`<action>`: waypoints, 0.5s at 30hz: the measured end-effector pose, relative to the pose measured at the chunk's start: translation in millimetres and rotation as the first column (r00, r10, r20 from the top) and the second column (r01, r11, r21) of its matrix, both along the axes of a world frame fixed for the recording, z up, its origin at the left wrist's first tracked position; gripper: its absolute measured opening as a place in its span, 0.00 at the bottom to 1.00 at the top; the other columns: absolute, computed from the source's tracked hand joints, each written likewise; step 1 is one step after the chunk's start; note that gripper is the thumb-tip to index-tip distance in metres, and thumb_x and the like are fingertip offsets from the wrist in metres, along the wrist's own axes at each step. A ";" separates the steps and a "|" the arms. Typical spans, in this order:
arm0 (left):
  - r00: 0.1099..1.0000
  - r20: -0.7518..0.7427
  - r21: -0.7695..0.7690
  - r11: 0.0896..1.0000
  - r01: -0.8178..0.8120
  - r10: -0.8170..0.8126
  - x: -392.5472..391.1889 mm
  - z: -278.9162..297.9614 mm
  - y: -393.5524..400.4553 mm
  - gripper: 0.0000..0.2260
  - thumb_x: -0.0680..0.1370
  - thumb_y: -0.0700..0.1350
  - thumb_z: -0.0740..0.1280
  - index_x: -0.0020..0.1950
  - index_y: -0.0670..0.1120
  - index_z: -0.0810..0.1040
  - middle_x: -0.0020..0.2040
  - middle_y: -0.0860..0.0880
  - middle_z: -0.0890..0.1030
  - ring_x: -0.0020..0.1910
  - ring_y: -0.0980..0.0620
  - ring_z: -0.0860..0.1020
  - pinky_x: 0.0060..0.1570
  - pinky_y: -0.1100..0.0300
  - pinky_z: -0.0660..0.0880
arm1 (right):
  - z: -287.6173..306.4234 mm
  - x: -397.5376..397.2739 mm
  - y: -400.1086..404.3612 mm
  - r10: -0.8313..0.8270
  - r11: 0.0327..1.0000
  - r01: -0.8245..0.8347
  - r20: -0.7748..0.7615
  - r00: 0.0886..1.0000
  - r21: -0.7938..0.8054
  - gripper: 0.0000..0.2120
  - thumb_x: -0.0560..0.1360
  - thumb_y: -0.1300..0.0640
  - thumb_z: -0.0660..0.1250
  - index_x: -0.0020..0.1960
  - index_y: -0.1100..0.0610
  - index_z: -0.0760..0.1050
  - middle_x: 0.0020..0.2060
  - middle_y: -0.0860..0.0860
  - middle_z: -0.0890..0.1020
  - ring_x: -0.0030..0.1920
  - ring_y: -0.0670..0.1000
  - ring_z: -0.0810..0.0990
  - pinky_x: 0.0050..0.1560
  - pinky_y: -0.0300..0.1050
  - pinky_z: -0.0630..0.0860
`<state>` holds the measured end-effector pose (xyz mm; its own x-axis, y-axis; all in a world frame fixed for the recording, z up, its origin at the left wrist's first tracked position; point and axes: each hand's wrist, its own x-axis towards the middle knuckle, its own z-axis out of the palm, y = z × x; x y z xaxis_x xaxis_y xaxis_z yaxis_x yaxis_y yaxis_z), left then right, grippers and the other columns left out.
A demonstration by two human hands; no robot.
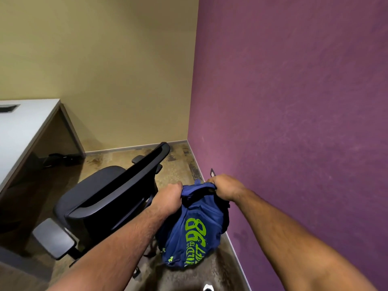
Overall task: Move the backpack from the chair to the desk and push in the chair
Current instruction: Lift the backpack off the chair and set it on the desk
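Observation:
A blue backpack (pixel 195 229) with green lettering hangs in the air to the right of the chair, close to the purple wall. My left hand (pixel 168 196) grips its top edge on the left, and my right hand (pixel 225 186) grips the top on the right. The black office chair (pixel 105 202) stands left of the bag, its seat bare and its backrest turned towards me. It is pulled out from the white desk (pixel 25 131), which runs along the left side of the view.
The purple wall (pixel 294 122) is close on the right and a beige wall (pixel 115 70) is behind. Dark cables (pixel 60 158) lie on the floor under the desk. A cable cutout (pixel 9 108) sits in the desktop. The floor is mottled brown.

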<state>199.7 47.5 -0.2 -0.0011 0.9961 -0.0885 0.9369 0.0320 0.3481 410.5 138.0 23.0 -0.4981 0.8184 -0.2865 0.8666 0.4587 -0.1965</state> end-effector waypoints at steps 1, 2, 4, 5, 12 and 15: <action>1.000 0.005 0.010 1.000 -0.006 0.006 1.4 2.0 8.1 0.04 0.76 0.38 0.61 0.50 0.43 0.70 0.50 0.39 0.80 0.49 0.36 0.80 0.42 0.49 0.74 | 1.8 2.3 5.4 -0.008 1.000 0.009 -0.003 1.000 0.024 0.12 0.77 0.61 0.64 0.55 0.51 0.81 0.50 0.53 0.84 0.49 0.58 0.82 0.44 0.47 0.76; 1.000 0.011 0.021 1.000 -0.011 0.010 2.7 3.4 16.6 0.04 0.76 0.38 0.61 0.50 0.43 0.71 0.49 0.39 0.80 0.49 0.36 0.80 0.43 0.48 0.75 | 3.3 4.6 11.6 -0.019 0.999 0.019 -0.007 1.000 0.039 0.12 0.77 0.61 0.64 0.55 0.51 0.81 0.50 0.53 0.84 0.50 0.58 0.82 0.45 0.48 0.77; 1.000 0.009 0.040 0.999 -0.011 0.011 5.7 5.7 35.0 0.04 0.77 0.38 0.61 0.51 0.42 0.72 0.49 0.39 0.81 0.49 0.37 0.80 0.42 0.49 0.74 | 5.4 9.0 26.8 -0.041 0.997 0.042 -0.019 0.999 0.061 0.11 0.78 0.62 0.64 0.55 0.51 0.81 0.50 0.54 0.84 0.50 0.59 0.82 0.48 0.51 0.79; 1.000 -0.004 0.048 0.999 -0.010 0.010 7.2 6.7 44.6 0.04 0.77 0.38 0.62 0.51 0.42 0.73 0.49 0.39 0.81 0.49 0.37 0.80 0.41 0.50 0.72 | 6.2 11.0 35.1 -0.049 0.996 0.051 -0.027 0.998 0.070 0.11 0.78 0.62 0.64 0.55 0.51 0.81 0.50 0.54 0.84 0.50 0.59 0.82 0.49 0.52 0.80; 0.985 -0.168 0.090 0.996 -0.013 0.028 16.7 10.0 115.3 0.06 0.80 0.43 0.63 0.55 0.42 0.75 0.51 0.40 0.81 0.51 0.37 0.80 0.39 0.51 0.67 | 2.3 19.9 106.1 -0.049 0.992 0.054 -0.046 0.998 0.114 0.12 0.77 0.61 0.63 0.54 0.51 0.81 0.51 0.54 0.84 0.50 0.60 0.82 0.48 0.49 0.78; 0.985 -0.164 0.095 0.995 -0.044 0.059 19.4 9.8 150.0 0.07 0.81 0.45 0.63 0.55 0.42 0.75 0.51 0.41 0.81 0.50 0.38 0.81 0.39 0.52 0.68 | 1.7 21.8 144.2 -0.028 0.991 0.033 -0.044 0.999 0.128 0.10 0.78 0.58 0.64 0.56 0.51 0.82 0.52 0.55 0.84 0.50 0.59 0.82 0.46 0.48 0.76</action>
